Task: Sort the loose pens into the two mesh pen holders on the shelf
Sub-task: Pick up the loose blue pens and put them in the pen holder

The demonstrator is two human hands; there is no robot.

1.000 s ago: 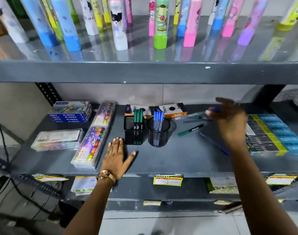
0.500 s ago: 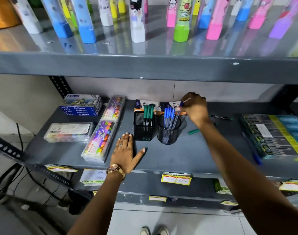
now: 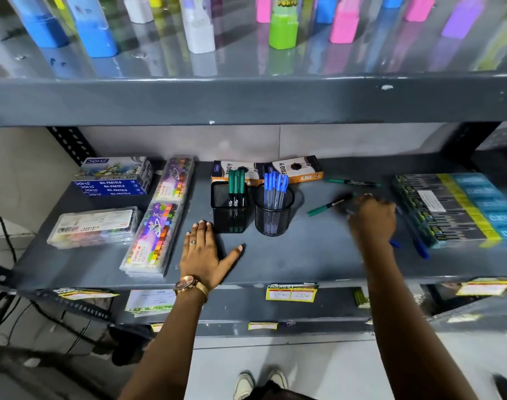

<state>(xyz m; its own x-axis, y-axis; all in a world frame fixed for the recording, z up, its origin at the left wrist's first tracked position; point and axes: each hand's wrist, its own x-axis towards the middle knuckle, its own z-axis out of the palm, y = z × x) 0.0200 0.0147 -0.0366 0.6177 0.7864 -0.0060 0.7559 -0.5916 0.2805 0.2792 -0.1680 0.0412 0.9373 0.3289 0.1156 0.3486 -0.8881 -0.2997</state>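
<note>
The grey shelf (image 3: 304,264) carries everything. Toward its right edge lies a large flat box (image 3: 460,209). Near the middle stand the two mesh holders, touching or nearly so: a square holder (image 3: 229,210) with green pens (image 3: 237,187) upright in it, and beside it a round holder (image 3: 273,215) with blue pens (image 3: 275,190). The left hand (image 3: 206,252) lies flat on the shelf near its front edge, fingers spread, fingertips just in front of the square holder. The right hand (image 3: 372,219) is blurred over the loose pens; whether it pinches one cannot be told. A loose green pen (image 3: 328,205) lies just beside it, another green pen (image 3: 352,182) near the back edge, and a blue pen (image 3: 416,241) along the box.
</note>
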